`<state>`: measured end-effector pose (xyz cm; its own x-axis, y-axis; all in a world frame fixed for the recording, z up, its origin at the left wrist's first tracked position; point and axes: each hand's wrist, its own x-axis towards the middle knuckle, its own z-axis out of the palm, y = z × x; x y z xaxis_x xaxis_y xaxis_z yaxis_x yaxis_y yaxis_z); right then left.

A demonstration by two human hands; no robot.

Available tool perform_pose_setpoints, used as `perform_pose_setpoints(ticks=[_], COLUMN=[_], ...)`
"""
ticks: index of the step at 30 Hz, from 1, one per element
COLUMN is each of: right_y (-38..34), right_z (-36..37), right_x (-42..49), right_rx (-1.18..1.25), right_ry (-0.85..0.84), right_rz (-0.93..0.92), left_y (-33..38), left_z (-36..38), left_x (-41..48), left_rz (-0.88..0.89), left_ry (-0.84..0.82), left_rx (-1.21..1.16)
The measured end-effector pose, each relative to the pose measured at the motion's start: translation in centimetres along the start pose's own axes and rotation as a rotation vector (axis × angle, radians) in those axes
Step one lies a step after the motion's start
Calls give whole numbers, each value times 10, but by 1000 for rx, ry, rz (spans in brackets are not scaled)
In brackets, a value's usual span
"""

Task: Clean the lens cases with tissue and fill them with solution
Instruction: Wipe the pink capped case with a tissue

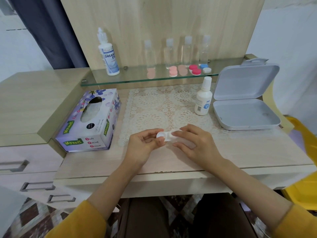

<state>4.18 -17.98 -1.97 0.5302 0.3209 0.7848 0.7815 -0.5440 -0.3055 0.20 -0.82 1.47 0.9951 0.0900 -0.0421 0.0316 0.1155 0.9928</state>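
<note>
Mustard-yellow sleeves (80,220) (cuffs near the elbows); bare forearms (109,182), left hand (144,145), right hand (193,141); dark brown trousers (147,219)

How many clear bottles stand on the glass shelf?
4, left to right on the glass shelf: first clear bottle, second clear bottle, third clear bottle, fourth clear bottle, behind the coloured lens cases. None seems hidden.

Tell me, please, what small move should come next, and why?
Probably the left hand should let go and pull a sheet from the tissue box: it and the right hand pinch the white lens case, yet neither holds tissue.
</note>
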Motion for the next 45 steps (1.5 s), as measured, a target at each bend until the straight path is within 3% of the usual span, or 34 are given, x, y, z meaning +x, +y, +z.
perform_pose_setpoints(ticks=[6,9,15,29,45], right_y=[5,6,7,7,7], right_z=[6,7,10,13,14], right_x=[-3,-3,-3,-4,-6], right_rx=[38,60,52,23,-8], right_ry=[-14,-17,-13,34,48], right_rz=[19,27,44,26,-1], left_y=[-3,-3,-9,-18,-19], left_z=[0,-2,4,1,0], left_x=[2,4,5,13,12], left_rz=[0,68,282,359,324], left_ry=[-33,-53,-45,-43,-53], left_rx=[38,257,444,456,403])
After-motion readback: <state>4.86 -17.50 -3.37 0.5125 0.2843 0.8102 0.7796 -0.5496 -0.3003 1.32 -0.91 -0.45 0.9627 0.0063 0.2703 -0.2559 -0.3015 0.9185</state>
